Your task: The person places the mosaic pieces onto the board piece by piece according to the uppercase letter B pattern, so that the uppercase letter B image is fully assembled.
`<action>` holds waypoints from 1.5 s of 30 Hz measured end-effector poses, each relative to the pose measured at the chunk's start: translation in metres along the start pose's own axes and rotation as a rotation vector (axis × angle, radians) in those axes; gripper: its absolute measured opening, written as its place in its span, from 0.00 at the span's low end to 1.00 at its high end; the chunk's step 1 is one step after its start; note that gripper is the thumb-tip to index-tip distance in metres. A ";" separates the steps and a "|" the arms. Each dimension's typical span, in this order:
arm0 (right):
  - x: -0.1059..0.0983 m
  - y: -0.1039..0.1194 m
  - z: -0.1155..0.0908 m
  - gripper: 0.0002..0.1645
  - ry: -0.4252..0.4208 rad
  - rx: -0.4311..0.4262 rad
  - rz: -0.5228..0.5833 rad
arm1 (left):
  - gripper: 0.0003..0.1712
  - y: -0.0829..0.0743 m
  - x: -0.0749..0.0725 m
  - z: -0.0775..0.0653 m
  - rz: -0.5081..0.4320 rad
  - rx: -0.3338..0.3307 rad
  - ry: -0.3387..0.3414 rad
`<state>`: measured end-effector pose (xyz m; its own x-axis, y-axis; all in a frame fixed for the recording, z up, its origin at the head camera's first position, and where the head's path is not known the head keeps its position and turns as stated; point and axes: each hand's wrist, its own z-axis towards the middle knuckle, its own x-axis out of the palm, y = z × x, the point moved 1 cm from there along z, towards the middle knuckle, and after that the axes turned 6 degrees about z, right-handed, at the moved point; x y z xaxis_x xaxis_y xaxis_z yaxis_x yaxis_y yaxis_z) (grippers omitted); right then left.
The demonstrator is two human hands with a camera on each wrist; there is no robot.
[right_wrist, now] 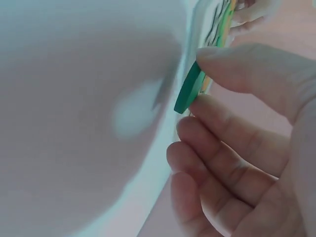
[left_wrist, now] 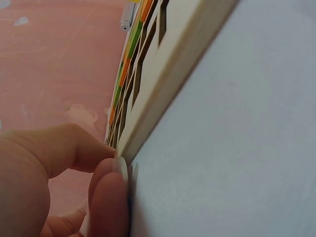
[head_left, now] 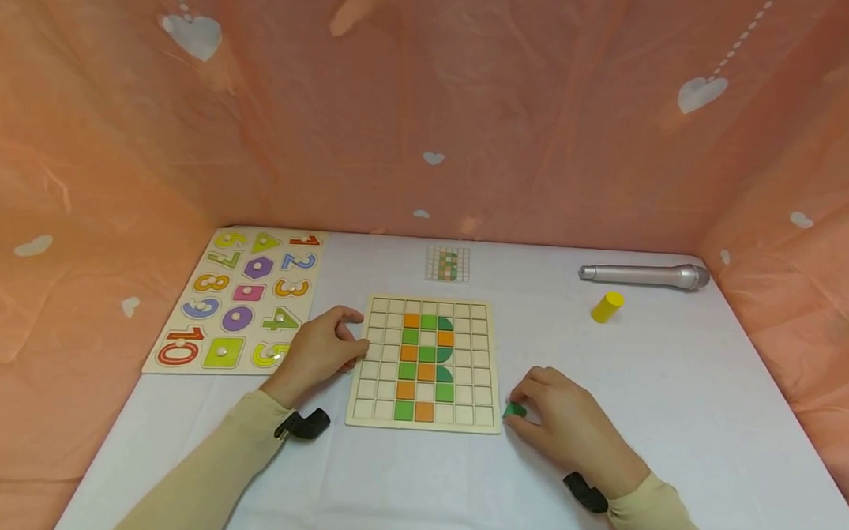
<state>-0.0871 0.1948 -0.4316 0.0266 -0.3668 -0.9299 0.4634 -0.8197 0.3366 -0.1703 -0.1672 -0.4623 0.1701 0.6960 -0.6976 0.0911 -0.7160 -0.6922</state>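
A square wooden grid board (head_left: 466, 415) lies flat, with orange, green and dark green tiles set in its middle columns. My left hand (head_left: 321, 346) is at its left side, thumb and fingertips touching the edge; up close in the left wrist view, the thumb (left_wrist: 74, 148) meets the board's rim (left_wrist: 163, 94). Just off the board's lower right corner, my right hand (head_left: 563, 417) pinches a small green tile (head_left: 514, 410) between thumb and forefinger. That tile shows a curved edge in the right wrist view, where the other fingers (right_wrist: 217, 148) are loosely bent.
Behind the board lies a small pattern card (head_left: 447, 264). A number-and-shape puzzle board (head_left: 234, 304) is at the left, partly behind the left hand. At the back right are a silver microphone (head_left: 641, 275) and a yellow cylinder (head_left: 608, 307). Pinkish curtains (head_left: 544, 144) surround the white table.
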 end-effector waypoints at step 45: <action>0.029 0.055 0.043 0.09 0.029 -0.236 0.059 | 0.26 0.001 0.000 0.001 -0.016 0.011 -0.005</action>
<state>-0.0994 0.1201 -0.4335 0.0834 -0.3954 -0.9147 0.6543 -0.6706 0.3495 -0.1712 -0.1680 -0.4630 0.1638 0.7076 -0.6873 0.0830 -0.7042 -0.7052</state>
